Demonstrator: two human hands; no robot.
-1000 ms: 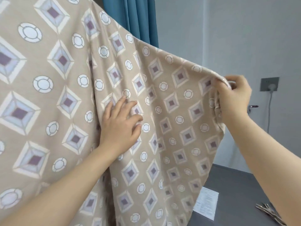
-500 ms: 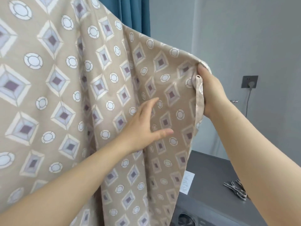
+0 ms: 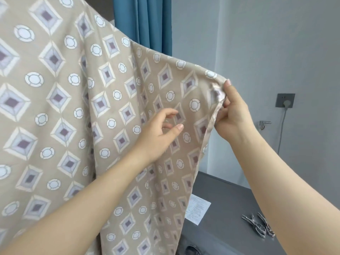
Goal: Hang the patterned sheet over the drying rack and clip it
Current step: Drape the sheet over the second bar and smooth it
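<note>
Fabric takes up everything to the left of both grips: the patterned sheet (image 3: 73,107), tan with purple-centred diamonds and white rings, hangs in long folds from above the top edge of the view. Whatever carries it is hidden behind the cloth. Its upper edge slopes down to the right grip (image 3: 232,115), which is raised at the sheet's right-hand corner. That grip grasps the sheet: thumb and curled fingers pinch the bunched hem, with the forefinger stretched up along the top of the fold. From the pinch the side hem falls away below the right grip, ending in front of the grey tabletop (image 3: 226,196).

The left grip (image 3: 158,133) is just left of the right one and a little lower, in front of the cloth's printed face. It is released: the fingers are loosely curled, thumb and forefinger apart, nothing between them. Whether its fingertips brush the cloth cannot be told.

Far below the right grip, a small bunch of metal clips (image 3: 259,225) lies on the tabletop, apart from both grips. Between the clips and the hanging hem a printed paper (image 3: 197,210) lies flat on the same surface. Above and left of the grips a blue curtain (image 3: 143,21) hangs behind the sheet. Right of the right grip, on the grey wall, sits a socket (image 3: 284,100) with a plugged-in cable running down.
</note>
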